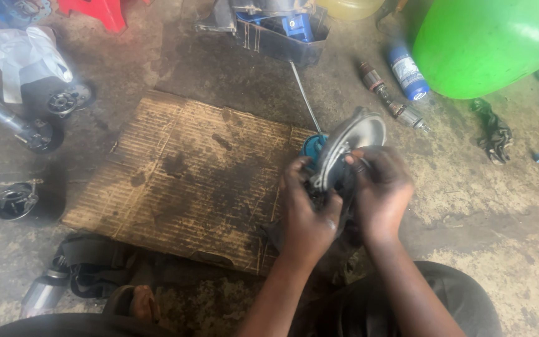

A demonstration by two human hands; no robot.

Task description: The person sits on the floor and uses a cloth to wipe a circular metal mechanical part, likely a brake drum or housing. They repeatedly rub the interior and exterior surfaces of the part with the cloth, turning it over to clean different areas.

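Both my hands hold a grey metal disc-shaped part with a dark body beneath it, tilted on edge above the floor. My left hand grips its lower left side, fingers curled around the dark body. My right hand clasps the right side, fingertips on the disc's rim. A teal screwdriver handle with a thin metal shaft lies just behind the part. A stained, oily cardboard sheet lies on the concrete to the left of my hands.
A green round container stands at the top right, with a blue spray can and a metal shaft part beside it. A dark tray of parts sits at the top. Black cylindrical parts lie at the left.
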